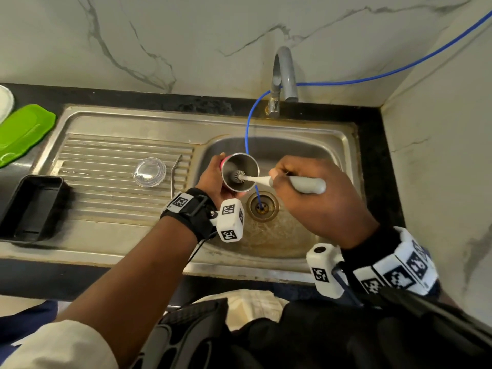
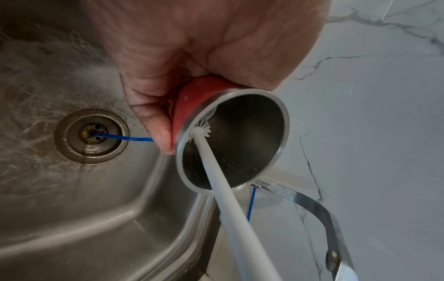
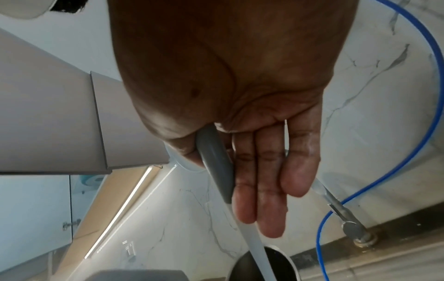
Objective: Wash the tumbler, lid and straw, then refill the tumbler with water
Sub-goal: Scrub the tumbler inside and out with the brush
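My left hand (image 1: pixel 213 179) grips a red steel-lined tumbler (image 1: pixel 240 171) tilted on its side over the sink basin (image 1: pixel 306 155), mouth towards my right hand (image 1: pixel 314 198). The right hand holds a bottle brush (image 1: pixel 266 179) by its grey handle (image 1: pixel 310 185). The brush's white bristle head is inside the tumbler (image 2: pixel 230 140) against the inner wall (image 2: pixel 201 130). In the right wrist view the grey handle (image 3: pixel 216 163) lies between palm and fingers and the white shaft runs down into the tumbler mouth (image 3: pixel 264 266). A clear round lid (image 1: pixel 149 172) and a bent metal straw (image 1: pixel 175 173) lie on the drainboard.
A tap (image 1: pixel 283 75) stands behind the basin. A thin blue tube (image 1: pixel 249 129) runs from the wall into the drain (image 1: pixel 262 206). A black rectangular container (image 1: pixel 29 209) sits at the drainboard's left. A green tray (image 1: pixel 24 131) lies on the dark counter.
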The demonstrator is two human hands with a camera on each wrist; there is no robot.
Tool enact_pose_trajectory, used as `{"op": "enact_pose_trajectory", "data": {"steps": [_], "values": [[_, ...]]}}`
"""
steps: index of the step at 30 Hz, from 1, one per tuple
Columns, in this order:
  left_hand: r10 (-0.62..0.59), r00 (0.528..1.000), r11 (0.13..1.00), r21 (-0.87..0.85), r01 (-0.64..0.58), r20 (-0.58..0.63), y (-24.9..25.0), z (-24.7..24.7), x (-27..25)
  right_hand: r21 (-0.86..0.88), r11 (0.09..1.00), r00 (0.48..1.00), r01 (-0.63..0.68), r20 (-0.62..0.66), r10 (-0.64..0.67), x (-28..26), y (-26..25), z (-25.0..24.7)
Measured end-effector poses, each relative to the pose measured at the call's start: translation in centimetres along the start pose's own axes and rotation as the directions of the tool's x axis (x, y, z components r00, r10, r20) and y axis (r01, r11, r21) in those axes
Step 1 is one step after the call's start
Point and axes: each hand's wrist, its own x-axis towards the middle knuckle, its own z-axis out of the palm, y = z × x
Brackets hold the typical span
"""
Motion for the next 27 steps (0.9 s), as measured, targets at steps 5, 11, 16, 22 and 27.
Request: {"op": "enact_pose_trajectory", "data": {"steps": [5, 11, 16, 22, 27], "values": [[0.007, 0.998, 1.0, -0.022, -0.008, -0.067, 0.7, -0.6, -0.2, 0.038, 0.998, 0.998, 0.058, -0.028, -0.057, -1.5, -2.2, -2.9], [-0.003, 0.999, 1.0, 0.009, 0.003, -0.046, 0.2, -0.4, 0.1, -0.05, 0.997, 0.998, 0.053, -0.025, -0.054, -1.2, -2.2, -1.9], [-0.038, 0.999, 0.999, 0.032, 0.038, 0.02, -0.3, 0.2, 0.3, -0.078, 0.997, 1.0, -0.008, -0.025, 0.006, 0.4, 0.1, 0.5], [0.009, 0.998, 1.0, 0.01, -0.008, -0.057, 0.9, -0.8, 0.3, 0.029, 0.997, 0.997, 0.074, -0.001, -0.074, -1.1, -2.0, -1.7], [0.034, 0.996, 0.999, 0.041, -0.03, -0.088, 0.7, -0.7, 0.8, -0.015, 0.996, 0.996, 0.087, -0.03, -0.088, -1.8, -2.7, -2.0]]}}
